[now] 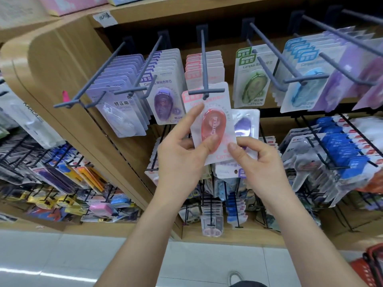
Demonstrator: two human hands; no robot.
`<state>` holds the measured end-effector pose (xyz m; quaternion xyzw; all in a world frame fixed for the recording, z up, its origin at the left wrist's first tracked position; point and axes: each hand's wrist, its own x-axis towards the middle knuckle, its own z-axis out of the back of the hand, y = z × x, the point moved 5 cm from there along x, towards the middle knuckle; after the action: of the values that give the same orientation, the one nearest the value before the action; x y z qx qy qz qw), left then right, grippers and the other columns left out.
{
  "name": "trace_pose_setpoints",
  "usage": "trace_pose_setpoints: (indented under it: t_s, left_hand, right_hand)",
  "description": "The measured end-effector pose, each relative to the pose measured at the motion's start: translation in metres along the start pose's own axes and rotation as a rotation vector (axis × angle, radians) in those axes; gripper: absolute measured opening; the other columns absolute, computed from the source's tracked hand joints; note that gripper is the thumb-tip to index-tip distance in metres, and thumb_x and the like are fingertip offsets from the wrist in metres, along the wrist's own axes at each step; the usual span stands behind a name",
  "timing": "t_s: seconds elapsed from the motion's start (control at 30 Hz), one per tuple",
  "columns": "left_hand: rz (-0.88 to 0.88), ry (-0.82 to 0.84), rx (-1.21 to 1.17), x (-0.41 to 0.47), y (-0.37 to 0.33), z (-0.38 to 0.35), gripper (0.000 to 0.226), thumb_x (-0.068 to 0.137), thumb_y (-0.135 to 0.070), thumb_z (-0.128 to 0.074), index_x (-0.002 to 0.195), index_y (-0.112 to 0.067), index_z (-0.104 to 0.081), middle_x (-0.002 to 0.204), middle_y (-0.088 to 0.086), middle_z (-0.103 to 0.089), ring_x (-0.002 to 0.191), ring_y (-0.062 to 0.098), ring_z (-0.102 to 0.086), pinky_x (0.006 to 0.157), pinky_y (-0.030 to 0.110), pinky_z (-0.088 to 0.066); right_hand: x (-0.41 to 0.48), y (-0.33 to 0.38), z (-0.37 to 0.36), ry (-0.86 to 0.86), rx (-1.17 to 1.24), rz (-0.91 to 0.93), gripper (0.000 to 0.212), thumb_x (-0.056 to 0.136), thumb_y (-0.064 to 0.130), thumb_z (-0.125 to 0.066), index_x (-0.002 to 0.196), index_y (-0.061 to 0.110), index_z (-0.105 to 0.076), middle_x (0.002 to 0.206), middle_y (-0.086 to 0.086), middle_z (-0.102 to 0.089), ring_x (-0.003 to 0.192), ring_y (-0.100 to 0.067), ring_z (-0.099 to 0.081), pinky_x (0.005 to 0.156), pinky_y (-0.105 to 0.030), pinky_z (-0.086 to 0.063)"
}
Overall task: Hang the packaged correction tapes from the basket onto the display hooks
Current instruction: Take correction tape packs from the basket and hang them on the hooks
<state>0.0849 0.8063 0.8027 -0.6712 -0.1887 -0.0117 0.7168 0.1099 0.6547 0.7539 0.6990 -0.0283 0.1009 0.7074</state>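
Currently left hand (180, 160): one red pack (213, 125); right hand (261, 162): one purple pack (246, 124).

Two hands are counted, a left hand (178, 160) and a right hand (261, 162). Two packaged correction tapes are plainly held between them: one red pack (213, 129) and one purple pack (245, 124) behind it. Two green packs (251, 79) are hung together. One basket (373, 264) is seen. At least six grey hooks (204, 65) are counted above
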Motion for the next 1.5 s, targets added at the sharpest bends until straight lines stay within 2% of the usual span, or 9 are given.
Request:
trace_pose_setpoints:
  t_s: [0.23,0.43,0.57,0.67,0.8,1.03,1.2,1.37,1.5]
  left_hand:
    - [0.030,-0.101,0.147,0.035,0.024,-0.005,0.054,0.082,-0.021,-0.080,0.131,-0.036,-0.062,0.079,-0.012,-0.060,0.061,0.013,-0.046,0.068,0.031,-0.053]
    - [-0.070,-0.091,0.369,0.047,0.031,-0.003,0.052,0.090,-0.034,-0.069,0.138,-0.042,-0.051,0.119,-0.003,-0.065,0.103,0.011,-0.060,0.094,0.044,-0.053]
    - [-0.168,-0.149,0.561,0.020,0.025,0.007,0.045,0.092,-0.032,-0.065,0.136,-0.029,-0.055,0.120,-0.005,-0.047,0.117,0.019,-0.052,0.101,0.040,-0.046]
    - [-0.167,-0.021,0.425,0.004,0.018,0.001,0.029,0.089,-0.037,-0.064,0.119,-0.034,-0.062,0.109,-0.010,-0.056,0.103,0.002,-0.058,0.088,0.019,-0.049]
    - [0.165,0.155,-0.021,0.007,0.019,-0.009,0.044,0.081,-0.034,-0.077,0.121,-0.029,-0.061,0.106,0.002,-0.073,0.092,0.013,-0.067,0.070,0.025,-0.052]
    - [0.183,-0.098,-0.103,0.007,0.022,0.020,0.010,0.088,-0.004,-0.070,0.091,-0.013,-0.069,0.080,0.003,-0.074,0.071,0.013,-0.068,0.062,0.027,-0.056]
    - [0.234,-0.196,-0.127,0.007,0.027,0.034,0.009,0.096,-0.009,-0.060,0.089,-0.013,-0.061,0.065,-0.003,-0.068,0.062,0.012,-0.061,0.060,0.027,-0.052]
    - [0.303,-0.111,-0.103,-0.004,0.027,0.041,0.017,0.097,-0.003,-0.057,0.106,-0.016,-0.062,0.080,0.004,-0.076,0.068,0.016,-0.070,0.057,0.033,-0.058]
    - [0.393,-0.037,-0.082,-0.009,0.032,0.051,0.013,0.093,-0.006,-0.063,0.103,-0.009,-0.070,0.088,0.013,-0.077,0.082,0.027,-0.073,0.077,0.044,-0.060]
  right_hand:
    - [-0.001,-0.001,0.035,-0.062,-0.141,0.034,0.049,0.095,-0.003,-0.057,0.104,0.044,-0.067,0.115,0.030,-0.065,0.113,0.016,-0.052,0.089,0.000,-0.036]
    - [-0.003,0.003,0.040,-0.018,-0.057,0.037,0.030,0.097,0.011,-0.060,0.095,0.035,-0.076,0.102,0.023,-0.071,0.105,-0.002,-0.063,0.095,-0.032,-0.051]
    - [-0.008,0.015,0.037,0.099,-0.164,0.104,0.033,0.096,0.009,-0.060,0.094,0.040,-0.072,0.100,0.024,-0.070,0.102,0.001,-0.061,0.088,-0.016,-0.047]
    - [-0.012,0.023,0.028,0.299,-0.284,0.136,0.031,0.096,0.015,-0.062,0.100,0.046,-0.061,0.105,0.022,-0.063,0.105,-0.001,-0.057,0.094,-0.016,-0.042]
    - [-0.019,0.024,0.012,0.456,-0.279,0.066,0.038,0.091,0.025,-0.067,0.111,0.040,-0.039,0.110,0.003,-0.064,0.104,-0.025,-0.060,0.093,-0.053,-0.050]
    - [-0.015,0.025,0.009,0.475,-0.090,-0.034,0.089,0.072,0.021,-0.080,0.138,0.058,-0.033,0.110,-0.001,-0.070,0.096,-0.021,-0.071,0.078,-0.037,-0.061]
    - [-0.004,0.010,0.012,0.211,0.138,-0.152,0.050,0.066,0.019,-0.079,0.114,0.027,-0.068,0.098,-0.005,-0.077,0.087,-0.023,-0.073,0.074,-0.037,-0.061]
    - [-0.005,-0.001,0.007,-0.095,0.236,-0.193,0.007,0.082,0.020,-0.071,0.088,0.018,-0.075,0.086,-0.003,-0.078,0.075,-0.016,-0.073,0.068,-0.034,-0.061]
    - [-0.001,0.004,0.008,-0.159,0.137,-0.163,0.018,0.092,0.024,-0.065,0.082,0.010,-0.071,0.071,0.002,-0.073,0.062,-0.010,-0.066,0.054,-0.025,-0.054]
